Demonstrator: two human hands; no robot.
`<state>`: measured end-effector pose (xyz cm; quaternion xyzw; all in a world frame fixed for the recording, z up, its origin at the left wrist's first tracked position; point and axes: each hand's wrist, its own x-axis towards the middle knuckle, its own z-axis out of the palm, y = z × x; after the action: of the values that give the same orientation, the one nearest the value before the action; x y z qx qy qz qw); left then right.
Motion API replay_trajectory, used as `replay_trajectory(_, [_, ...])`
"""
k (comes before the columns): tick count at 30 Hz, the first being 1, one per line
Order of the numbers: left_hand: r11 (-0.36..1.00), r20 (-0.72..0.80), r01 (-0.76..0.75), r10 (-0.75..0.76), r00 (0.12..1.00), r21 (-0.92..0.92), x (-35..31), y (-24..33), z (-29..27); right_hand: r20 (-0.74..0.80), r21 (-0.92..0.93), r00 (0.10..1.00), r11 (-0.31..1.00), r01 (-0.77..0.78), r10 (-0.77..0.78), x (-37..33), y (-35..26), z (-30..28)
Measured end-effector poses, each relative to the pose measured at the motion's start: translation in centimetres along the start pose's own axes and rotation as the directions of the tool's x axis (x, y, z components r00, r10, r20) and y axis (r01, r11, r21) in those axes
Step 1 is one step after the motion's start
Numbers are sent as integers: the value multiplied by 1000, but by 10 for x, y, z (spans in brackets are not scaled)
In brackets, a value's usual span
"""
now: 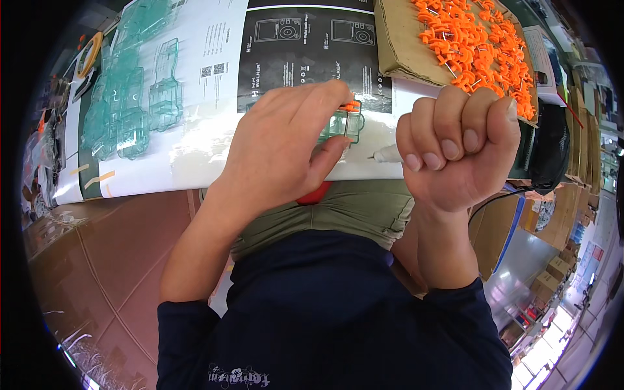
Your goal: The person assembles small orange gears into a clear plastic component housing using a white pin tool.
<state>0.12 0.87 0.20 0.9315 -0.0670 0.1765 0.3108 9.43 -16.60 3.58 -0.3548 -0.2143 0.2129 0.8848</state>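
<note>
My left hand (286, 140) pinches a small clear green plastic housing (342, 125) with an orange piece at its top, held just above the white table edge. My right hand (455, 143) is raised beside it, curled into a fist; whether anything sits inside the fist is hidden. A cardboard box (396, 45) filled with several orange clips with metal pins (478, 45) lies just beyond my right hand. A small white object (388, 154) rests on the table between the two hands.
A pile of clear green plastic housings (130, 91) lies at the table's far left, near a tape roll (88, 55). A printed black and white sheet (305, 45) covers the table. A black object (549, 146) sits at right; cardboard boxes (585, 156) stand beyond.
</note>
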Motion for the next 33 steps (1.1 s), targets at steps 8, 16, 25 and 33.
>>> replay_trajectory(8, [999, -58, -42, 41, 997, -16, 1, -1, 2, 21, -92, 984, 980, 177, -176, 24, 28, -1])
replay_trajectory(16, [999, -63, -21, 18, 998, -47, -3, -4, 3, -74, -157, 997, 987, -28, 16, 36, 27, 9])
replay_trajectory(25, [998, -89, -41, 38, 995, -40, -3, -8, 7, 19, -241, 998, 969, -54, 61, 42, 26, 7])
replay_trajectory(33, [1000, -57, -20, 20, 998, -7, -3, -3, 3, 113, -189, 993, 982, -9, 31, 42, 31, 3])
